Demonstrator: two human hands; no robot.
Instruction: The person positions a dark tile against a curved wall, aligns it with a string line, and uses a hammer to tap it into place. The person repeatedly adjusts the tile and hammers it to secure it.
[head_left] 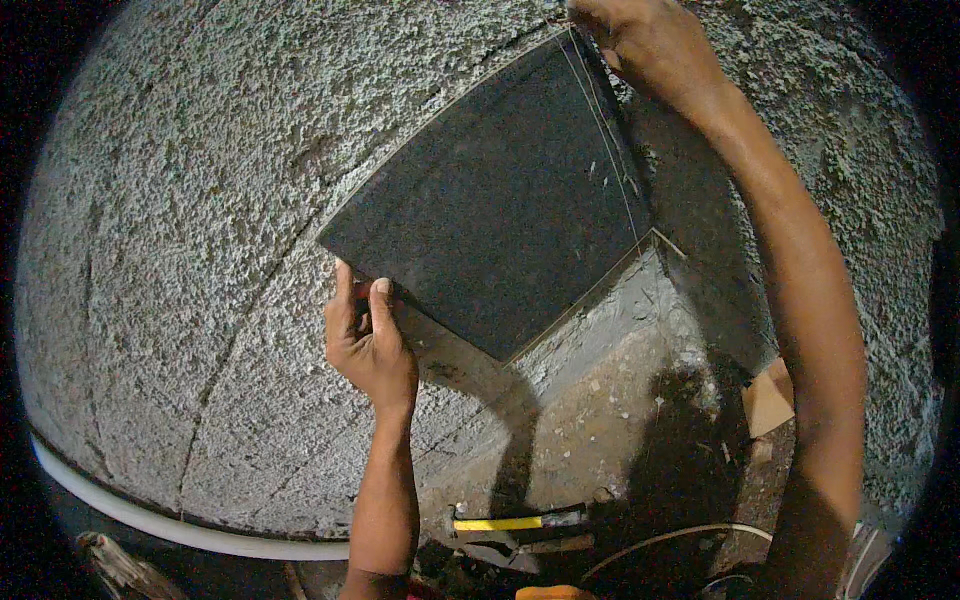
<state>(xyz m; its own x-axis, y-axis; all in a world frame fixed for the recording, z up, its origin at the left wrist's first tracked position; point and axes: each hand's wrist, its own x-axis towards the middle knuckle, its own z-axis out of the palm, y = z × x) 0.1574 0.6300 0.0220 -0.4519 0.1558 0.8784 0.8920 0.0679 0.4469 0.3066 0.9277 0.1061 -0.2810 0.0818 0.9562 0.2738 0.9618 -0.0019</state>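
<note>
I have the dark square tile [495, 200] up against the rough plastered wall [200, 200], turned so it sits like a diamond, one corner high and one corner low. My left hand [368, 345] is at the tile's lower left edge, fingers straight and pressed flat against that edge, thumb spread beside them, steadying rather than gripping. My right hand [640, 40] is at the tile's top corner with its fingers curled close together there; whether it pinches the corner itself or the thin string [608, 130] that runs down the tile's right side, I cannot tell.

As I judge it, the tile is lifted and offered to the wall but not yet fixed. I see no bedding mortar squeezed out around its edges, and both hands are needed to keep it there. No other tile shows on the wall around it, so this looks like the first one, with aligning and bedding still to do.

The tile itself is dark grey to black, matt and finely speckled, with thin pale edges and no chips that I can see. The string lies across its right part as a light line.

Well below the tile, on the rubble-strewn floor [600, 420], lie a hammer with a yellow handle [515, 522] and a trowel [495, 550]. Lower left of the tile, a white pipe [150, 520] curves along the foot of the wall.
</note>
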